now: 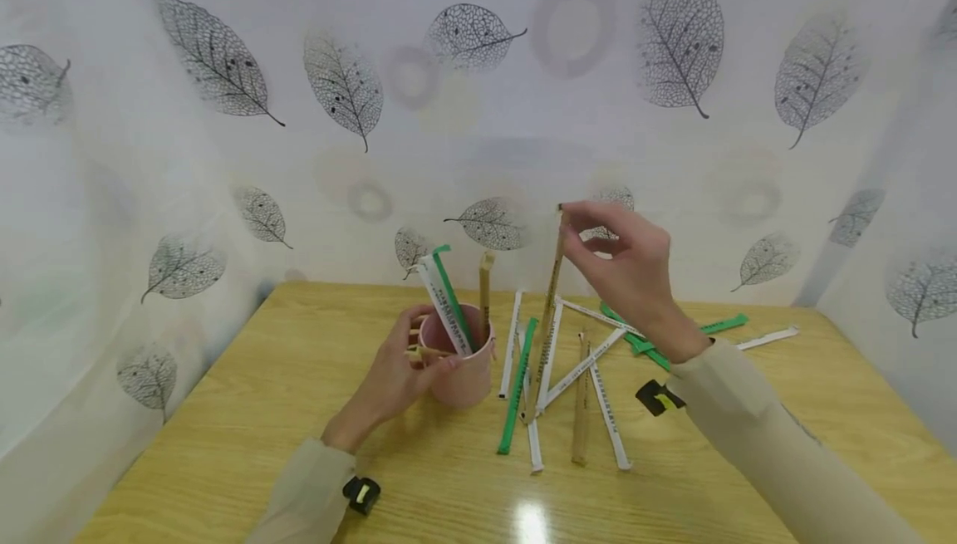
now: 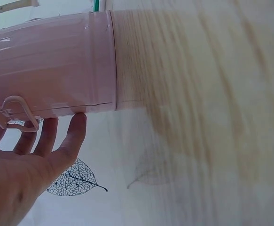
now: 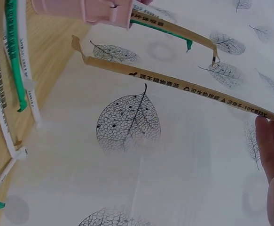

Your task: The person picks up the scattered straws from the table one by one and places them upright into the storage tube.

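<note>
My left hand (image 1: 389,374) holds a small pink bucket (image 1: 463,386) upright on the table, thumb across its front and fingers round its left side. Inside the bucket lean a white-wrapped straw (image 1: 444,303), a green-wrapped straw (image 1: 453,299) and a brown-wrapped straw (image 1: 484,295), their tops sticking out above the rim. To the right of the bucket, my right hand (image 1: 628,262) is raised and pinches the top end of another brown-wrapped straw (image 3: 174,87) between thumb and fingertips. That straw hangs steeply down, its printed wrapper crumpled at the lower end in the right wrist view.
Several wrapped straws lie scattered right of the bucket, among them a green one (image 1: 516,394), a white one (image 1: 609,419) and a brown one (image 1: 581,411). Behind the wooden table (image 1: 247,411) hangs a leaf-printed cloth (image 1: 478,112), which also runs along both sides.
</note>
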Demonstrator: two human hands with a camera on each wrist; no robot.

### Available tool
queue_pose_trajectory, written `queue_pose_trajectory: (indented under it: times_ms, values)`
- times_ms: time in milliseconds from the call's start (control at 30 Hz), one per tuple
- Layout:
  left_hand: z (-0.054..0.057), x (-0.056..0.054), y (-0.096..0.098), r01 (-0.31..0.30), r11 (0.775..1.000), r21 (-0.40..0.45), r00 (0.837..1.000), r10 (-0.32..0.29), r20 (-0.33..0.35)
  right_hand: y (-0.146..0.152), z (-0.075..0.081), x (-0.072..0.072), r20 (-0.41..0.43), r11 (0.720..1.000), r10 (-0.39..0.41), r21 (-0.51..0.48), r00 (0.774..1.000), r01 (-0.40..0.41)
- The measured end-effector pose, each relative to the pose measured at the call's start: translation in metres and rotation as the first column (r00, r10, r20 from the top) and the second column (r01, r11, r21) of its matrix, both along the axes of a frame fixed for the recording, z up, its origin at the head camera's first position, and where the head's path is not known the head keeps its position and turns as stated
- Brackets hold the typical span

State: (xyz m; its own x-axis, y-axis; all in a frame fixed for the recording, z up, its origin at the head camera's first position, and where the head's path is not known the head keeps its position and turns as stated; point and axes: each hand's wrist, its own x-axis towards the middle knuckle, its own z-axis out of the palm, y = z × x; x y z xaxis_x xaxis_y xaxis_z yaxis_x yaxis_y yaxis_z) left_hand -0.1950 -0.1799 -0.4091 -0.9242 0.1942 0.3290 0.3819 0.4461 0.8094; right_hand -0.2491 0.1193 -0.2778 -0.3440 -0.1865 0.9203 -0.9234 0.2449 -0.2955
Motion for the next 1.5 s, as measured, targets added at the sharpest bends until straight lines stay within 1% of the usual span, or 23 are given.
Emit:
queue_pose_trajectory:
  times_ms: [167,267,367,433,567,667,767,967,1200,1400,1500]
  values:
    - [0.0,0.0,0.0,0.002,1.0,0.004,1.0,-0.002,0.004,-0.012,0.012,-0.002,0.013,1.0,0.025,-0.006,1.0,-0.025]
    - [0.0,-0.001,0.0,0.006,1.0,0.005,1.0,-0.006,0.003,-0.02,0.018,-0.001,0.03,0.998,0.056,-0.044,0.998,-0.055]
    - [0.001,0.0,0.0,0.004,1.0,-0.002,1.0,-0.004,0.006,-0.029,0.022,-0.001,0.042,0.99,0.112,-0.095,0.993,-0.107]
    - [0.002,0.0,0.0,0.004,1.0,-0.005,1.0,-0.004,0.01,-0.034,0.024,-0.001,0.043,0.985,0.139,-0.112,0.989,-0.134]
    - [0.002,0.001,0.0,0.001,1.0,-0.005,1.0,-0.001,0.011,-0.043,0.024,-0.002,0.055,0.983,0.157,-0.102,0.986,-0.151]
    - [0.002,0.001,0.0,0.004,1.0,-0.004,1.0,-0.004,0.008,-0.047,0.019,-0.003,0.067,0.986,0.151,-0.079,0.986,-0.145]
    - [0.001,0.001,0.0,0.01,1.0,-0.003,1.0,-0.01,0.01,-0.051,0.012,-0.003,0.072,0.986,0.161,-0.064,0.984,-0.156]
    - [0.0,0.0,0.0,0.014,1.0,0.003,1.0,-0.014,0.013,-0.058,-0.002,-0.005,0.048,0.991,0.134,-0.009,0.99,-0.134]
    - [-0.001,-0.001,-0.001,0.016,1.0,0.001,1.0,-0.016,-0.011,-0.062,-0.024,-0.006,0.032,0.989,0.127,0.074,0.991,-0.129]
    - [-0.001,-0.001,-0.001,0.01,1.0,0.002,1.0,-0.01,-0.003,-0.063,-0.042,-0.008,0.051,0.985,0.124,0.112,0.991,-0.129]
    - [-0.001,-0.001,-0.001,0.012,1.0,0.006,1.0,-0.012,0.002,-0.063,-0.049,-0.009,0.077,0.981,0.131,0.137,0.988,-0.14]
